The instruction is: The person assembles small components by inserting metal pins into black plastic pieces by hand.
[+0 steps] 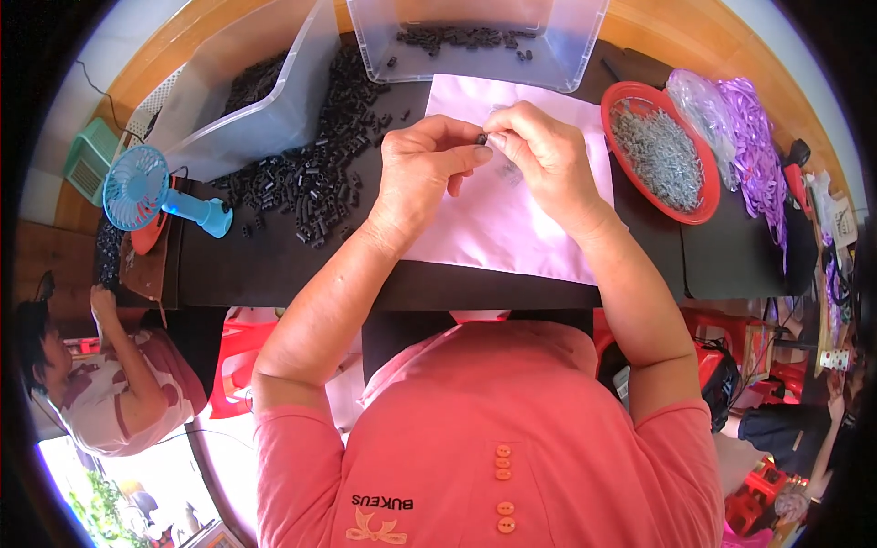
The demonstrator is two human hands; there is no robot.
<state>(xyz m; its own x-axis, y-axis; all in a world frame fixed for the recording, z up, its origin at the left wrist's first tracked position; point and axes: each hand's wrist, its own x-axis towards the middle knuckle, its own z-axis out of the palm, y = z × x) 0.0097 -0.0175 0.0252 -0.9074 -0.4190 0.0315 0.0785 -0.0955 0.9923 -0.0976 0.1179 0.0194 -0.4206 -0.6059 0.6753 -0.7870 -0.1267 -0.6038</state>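
Observation:
Both my hands meet above a pink cloth point(498, 245) spread on a dark table. Between thumb and forefinger, my left hand point(413, 169) pinches a small black tubular piece point(481, 139). My right hand point(555, 166) is closed in a pinch against the other side of that piece; whatever its fingertips hold is too small to name. A few small metal pieces point(510, 172) lie on the cloth below the hands. Left of my left hand, a heap of similar black pieces point(315, 187) is spread over the table.
A red bowl point(709, 201) of small metal pieces sits right of the cloth, beside purple ribbon point(756, 155). Clear plastic bins point(206, 151) with black pieces stand at the left and back. A blue fan point(137, 187) is at far left, near another person point(128, 393).

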